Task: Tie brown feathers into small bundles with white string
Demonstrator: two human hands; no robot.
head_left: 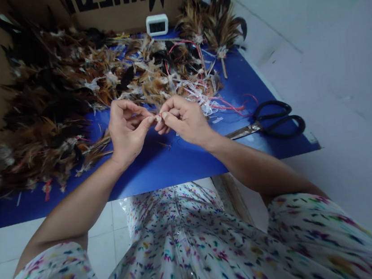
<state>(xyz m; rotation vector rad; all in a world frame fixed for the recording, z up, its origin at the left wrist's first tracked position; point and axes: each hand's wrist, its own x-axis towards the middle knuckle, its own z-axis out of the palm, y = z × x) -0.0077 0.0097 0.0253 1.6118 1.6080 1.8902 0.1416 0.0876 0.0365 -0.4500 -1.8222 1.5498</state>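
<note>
My left hand (128,126) and my right hand (185,119) meet at the middle of the blue table (175,163), both with fingers pinched. Between the fingertips is the pale base of a small feather bundle (158,119) with a bit of red string on it. Its brown feathers seem to point away from me, though they blend with the pile behind. Just beyond my right hand is a tangle of white and red strings (203,96). Loose brown feathers (100,145) lie beside my left wrist.
Black-handled scissors (265,123) lie right of my right wrist. A large pile of brown and black feathers (51,92) covers the left and back. Feather bundles (218,27) sit at the back right, near a white digital clock (157,25) before a cardboard box (116,12).
</note>
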